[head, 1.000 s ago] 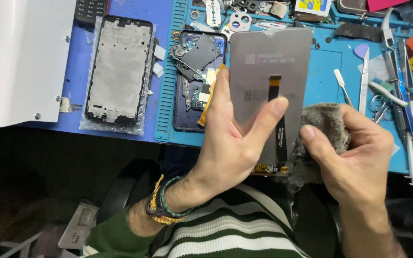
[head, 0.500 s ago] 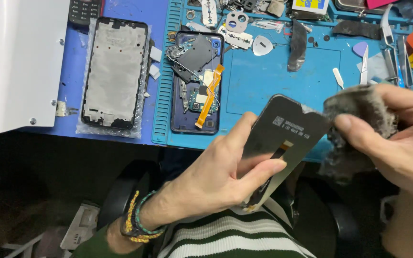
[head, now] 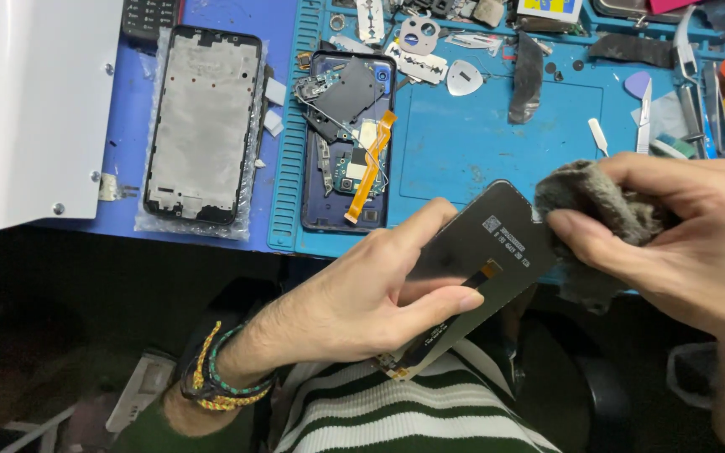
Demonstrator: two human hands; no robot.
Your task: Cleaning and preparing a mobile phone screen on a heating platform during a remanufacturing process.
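A dark phone display panel [head: 472,268] is held tilted by the left hand [head: 362,302], thumb across its back and fingers under it. A grey cloth [head: 597,210] is pinched in the right hand [head: 681,235] and pressed against the panel's upper edge. Behind, on the blue repair mat [head: 488,143], an opened phone [head: 347,143] with an orange flex cable is laid. A bare phone frame [head: 203,126] is set to its left, beside a white panel [head: 27,109]. Tweezers and picks are scattered along the surface's far edge.

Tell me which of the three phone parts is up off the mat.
The dark screen panel: the left hand holds it tilted, the grey cloth at its edge. The empty frame and the opened phone lie flat.
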